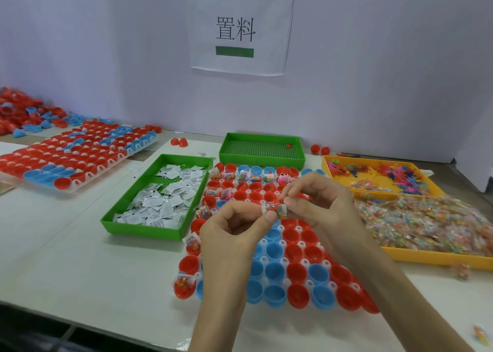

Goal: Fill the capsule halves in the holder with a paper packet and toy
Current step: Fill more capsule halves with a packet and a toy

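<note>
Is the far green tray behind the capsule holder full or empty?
Nearly empty: the far green tray shows a bare perforated floor with only one small red piece.

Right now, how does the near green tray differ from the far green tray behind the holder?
The near green tray holds a heap of white paper packets; the far green tray holds only one small red piece, its perforated floor showing. The near green tray lies left of the holder, long side running away from the camera; the far green tray lies behind it, crosswise, closer to the wall. Both are green, rectangular and low-walled.
</note>
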`<state>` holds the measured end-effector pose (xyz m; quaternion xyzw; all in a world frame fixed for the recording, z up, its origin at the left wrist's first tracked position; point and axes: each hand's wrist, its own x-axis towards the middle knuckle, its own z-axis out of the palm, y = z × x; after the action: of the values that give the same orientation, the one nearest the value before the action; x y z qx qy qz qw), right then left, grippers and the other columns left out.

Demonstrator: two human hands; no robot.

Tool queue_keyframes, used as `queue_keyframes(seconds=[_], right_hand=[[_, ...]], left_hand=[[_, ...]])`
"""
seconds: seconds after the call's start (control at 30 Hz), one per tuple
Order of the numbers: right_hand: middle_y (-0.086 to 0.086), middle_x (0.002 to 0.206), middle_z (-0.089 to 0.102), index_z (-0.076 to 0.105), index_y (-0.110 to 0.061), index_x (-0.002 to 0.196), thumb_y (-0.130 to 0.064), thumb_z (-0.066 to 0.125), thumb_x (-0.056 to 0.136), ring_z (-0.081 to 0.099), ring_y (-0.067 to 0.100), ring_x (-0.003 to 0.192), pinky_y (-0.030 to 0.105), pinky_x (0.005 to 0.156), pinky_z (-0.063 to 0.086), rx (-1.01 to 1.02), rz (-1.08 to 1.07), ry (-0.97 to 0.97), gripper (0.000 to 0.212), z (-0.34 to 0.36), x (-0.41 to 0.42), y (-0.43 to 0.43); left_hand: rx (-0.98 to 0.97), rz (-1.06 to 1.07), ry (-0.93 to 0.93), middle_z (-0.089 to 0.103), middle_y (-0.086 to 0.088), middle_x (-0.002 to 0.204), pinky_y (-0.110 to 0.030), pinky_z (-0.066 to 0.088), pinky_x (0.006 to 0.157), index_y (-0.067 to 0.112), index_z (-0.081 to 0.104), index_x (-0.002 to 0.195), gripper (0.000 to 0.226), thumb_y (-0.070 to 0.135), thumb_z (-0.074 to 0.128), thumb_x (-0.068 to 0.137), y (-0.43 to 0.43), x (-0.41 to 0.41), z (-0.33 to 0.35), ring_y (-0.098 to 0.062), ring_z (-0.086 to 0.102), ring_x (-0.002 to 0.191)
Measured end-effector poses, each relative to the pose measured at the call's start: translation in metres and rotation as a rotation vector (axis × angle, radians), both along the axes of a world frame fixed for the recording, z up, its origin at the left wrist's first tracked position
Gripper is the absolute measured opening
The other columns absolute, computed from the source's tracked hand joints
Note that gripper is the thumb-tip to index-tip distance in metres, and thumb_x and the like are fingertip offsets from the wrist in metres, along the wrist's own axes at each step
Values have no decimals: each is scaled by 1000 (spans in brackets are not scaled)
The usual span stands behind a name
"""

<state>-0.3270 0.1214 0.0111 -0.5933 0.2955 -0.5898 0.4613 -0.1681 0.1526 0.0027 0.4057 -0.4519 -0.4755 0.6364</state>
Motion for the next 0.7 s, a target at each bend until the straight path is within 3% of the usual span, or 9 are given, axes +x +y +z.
queue_keyframes(seconds=[0.07,0.13,0.33,0.57,0.7], right_hand=[[6,88,68,73,-18,83,-20,80,79,66,20,84,32,75,57,9,47,15,9,1,-1,2],[4,89,68,72,-14,88,-26,84,77,68,20,85,31,77,57,8,62,55,21,1,-1,3],[3,79,72,68,-3,84,-7,79,73,72,16,76,23,74,57,-38,-63,146,15,0,2,4],[7,80,75,72,-17,77,-6,80,70,72,15,76,22,72,56,-66,-26,135,15,2,13,12],[9,85,74,73,-27,78,-16,82,72,72,21,81,28,75,58,-112,-1,146,15,0,19,18]], left_hand=[[6,-4,20,72,0,68,-16,53,62,24,75,74,14,15,84,68,0,2,1,-12,70,67],[23,-1,22,74,-3,72,-16,54,64,26,78,82,21,25,83,62,-1,4,0,-14,73,72],[15,-48,-84,75,-5,72,-17,54,66,17,78,80,9,11,82,75,-3,10,-1,-16,73,70],[1,-181,-212,77,-5,80,-16,54,67,23,81,91,22,9,82,74,-1,38,13,-17,75,79],[-37,-235,-280,78,-2,82,-16,54,67,25,81,90,23,21,81,68,3,49,19,-13,75,78]])
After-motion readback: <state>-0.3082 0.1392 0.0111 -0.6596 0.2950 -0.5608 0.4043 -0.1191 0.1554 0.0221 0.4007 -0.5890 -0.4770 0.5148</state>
